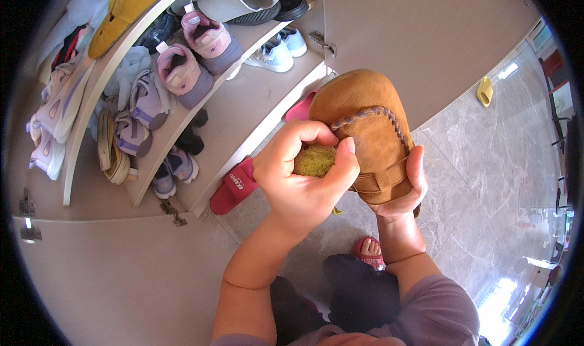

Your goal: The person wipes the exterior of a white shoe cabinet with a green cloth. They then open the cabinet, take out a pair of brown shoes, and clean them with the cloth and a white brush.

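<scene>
A brown suede moccasin with a braided seam and a strap across its top is held up in front of me, toe pointing away. My right hand grips it from below and the right, thumb along its side near the heel end. Bunched inside my curled left hand is a fuzzy yellow-green cloth, with a small yellowish end hanging below. The left thumb and forefinger tips meet the upper beside the seam. Most of the cloth is hidden by the fingers, and the moccasin's sole faces away.
An open shoe cabinet at left bears several shoes, including pink-grey sneakers. Its doors swing out at right and lower left. Red slides lie by its base; a yellow slide rests on the tiled floor.
</scene>
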The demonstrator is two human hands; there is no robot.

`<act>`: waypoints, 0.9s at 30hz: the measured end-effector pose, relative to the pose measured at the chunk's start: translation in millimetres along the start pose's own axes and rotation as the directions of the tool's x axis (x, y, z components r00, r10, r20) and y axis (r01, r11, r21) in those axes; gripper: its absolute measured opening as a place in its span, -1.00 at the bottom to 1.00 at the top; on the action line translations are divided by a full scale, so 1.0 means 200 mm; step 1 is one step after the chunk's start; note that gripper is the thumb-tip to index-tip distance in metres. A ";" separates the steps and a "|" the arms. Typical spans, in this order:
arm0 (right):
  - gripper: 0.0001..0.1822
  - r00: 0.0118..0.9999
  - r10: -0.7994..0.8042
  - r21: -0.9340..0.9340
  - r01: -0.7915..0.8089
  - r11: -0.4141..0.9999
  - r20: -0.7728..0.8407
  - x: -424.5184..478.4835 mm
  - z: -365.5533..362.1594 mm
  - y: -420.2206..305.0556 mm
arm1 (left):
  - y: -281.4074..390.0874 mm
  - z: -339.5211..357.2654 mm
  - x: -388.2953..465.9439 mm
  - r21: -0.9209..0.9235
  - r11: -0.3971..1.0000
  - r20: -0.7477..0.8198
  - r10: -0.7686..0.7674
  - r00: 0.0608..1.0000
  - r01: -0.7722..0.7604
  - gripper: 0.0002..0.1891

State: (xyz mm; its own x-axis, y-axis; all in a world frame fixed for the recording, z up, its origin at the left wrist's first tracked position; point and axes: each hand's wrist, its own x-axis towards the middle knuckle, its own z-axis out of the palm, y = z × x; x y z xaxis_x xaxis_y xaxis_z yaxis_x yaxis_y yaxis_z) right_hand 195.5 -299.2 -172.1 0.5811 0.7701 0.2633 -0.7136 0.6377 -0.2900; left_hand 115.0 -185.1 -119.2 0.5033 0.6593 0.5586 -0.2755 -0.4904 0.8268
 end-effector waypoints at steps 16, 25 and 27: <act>-0.14 0.999 -0.009 -0.173 0.001 0.985 -0.044 0.02 0.01 0.03 | -0.05 -0.01 0.00 -0.081 0.990 0.013 -0.118 0.993 0.118 -0.79; -0.07 0.989 0.005 -0.256 -0.044 0.966 -0.148 0.01 0.06 0.03 | -0.05 -0.01 0.00 -0.076 0.997 0.036 0.001 0.999 0.001 -0.81; -0.02 0.976 0.009 -0.317 -0.080 0.945 -0.218 0.01 0.07 0.03 | -0.04 -0.01 0.00 -0.078 0.997 0.035 -0.021 0.999 0.024 -0.81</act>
State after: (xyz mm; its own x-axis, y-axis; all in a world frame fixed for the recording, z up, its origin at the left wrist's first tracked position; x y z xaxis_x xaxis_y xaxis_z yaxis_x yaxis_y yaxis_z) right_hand 187.5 -293.7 -160.4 0.6459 0.7616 0.0538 -0.5965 0.5474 -0.5870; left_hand 114.6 -180.5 -125.5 0.5377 0.6489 0.5384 -0.3264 -0.4286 0.8425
